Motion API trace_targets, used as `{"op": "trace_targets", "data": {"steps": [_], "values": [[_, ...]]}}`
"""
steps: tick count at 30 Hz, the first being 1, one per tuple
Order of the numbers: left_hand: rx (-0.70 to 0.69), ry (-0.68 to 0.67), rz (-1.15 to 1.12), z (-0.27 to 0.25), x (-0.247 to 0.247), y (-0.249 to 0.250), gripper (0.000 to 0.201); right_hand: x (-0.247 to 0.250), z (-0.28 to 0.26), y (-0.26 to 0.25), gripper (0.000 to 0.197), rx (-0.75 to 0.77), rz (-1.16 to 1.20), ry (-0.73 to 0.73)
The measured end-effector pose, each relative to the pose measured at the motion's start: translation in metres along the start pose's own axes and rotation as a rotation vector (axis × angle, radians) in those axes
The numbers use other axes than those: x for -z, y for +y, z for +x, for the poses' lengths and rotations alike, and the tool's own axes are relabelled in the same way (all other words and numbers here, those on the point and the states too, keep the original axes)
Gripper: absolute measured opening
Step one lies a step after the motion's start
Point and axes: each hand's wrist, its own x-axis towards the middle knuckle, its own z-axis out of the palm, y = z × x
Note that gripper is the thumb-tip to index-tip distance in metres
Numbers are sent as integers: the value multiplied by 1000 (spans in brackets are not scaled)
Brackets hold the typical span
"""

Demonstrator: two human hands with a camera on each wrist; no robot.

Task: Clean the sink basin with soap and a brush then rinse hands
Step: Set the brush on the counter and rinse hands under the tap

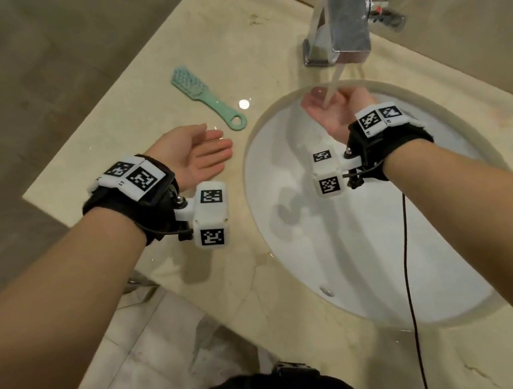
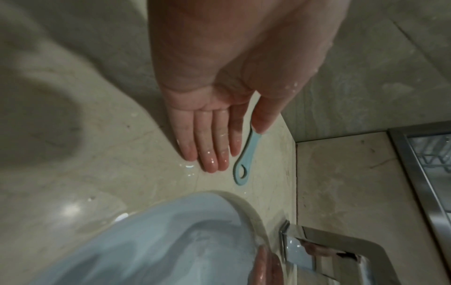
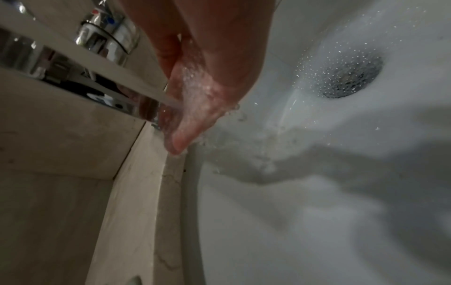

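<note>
— Hands first: why is the left hand hanging over the table at nine o'clock of the sink basin?

— Its grip is lying wide and holding nothing, wet fingers dripping; probably waiting its turn.

— And the right hand?

— It's cupping loosely under the water, holding nothing, at the basin's twelve o'clock, rinsing.

— The brush?

— It's lying at ten o'clock, apparently finished with. The faucet is running beyond.
</note>
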Motion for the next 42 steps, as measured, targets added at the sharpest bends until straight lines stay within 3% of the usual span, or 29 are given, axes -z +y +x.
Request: {"op": "trace_targets", "data": {"steps": [3,13,15,18,20,24,28,35,38,42], "values": [[-4,-4,-6,0,-1,-4,27,0,-9,15,41,-72,-127,-21],[-33,-13,5,0,-12,-11,26,67,-43,82,42,-747,-1352,-54],[-43,-17,7,0,-16,-11,26,77,-46,77,43,-752,-1611,-14],[-49,-30,7,0,-21,-11,26,88,-40,64,43,-604,-1796,77],[-51,-38,13,1,-24,-11,26,88,-29,52,45,-414,-1705,161],[-50,-47,30,1,-28,-11,23,66,-12,22,46,-71,-1059,286],[-49,-53,51,1,-32,-10,22,39,-14,3,46,-6,-552,197],[-57,-40,77,-1,-39,-4,21,16,-9,-1,46,37,-177,98],[-54,-32,71,0,-37,-1,20,11,-8,-4,44,13,-102,-1],[-44,-15,64,2,-35,-1,17,14,-10,18,34,-177,-551,-26]]}}
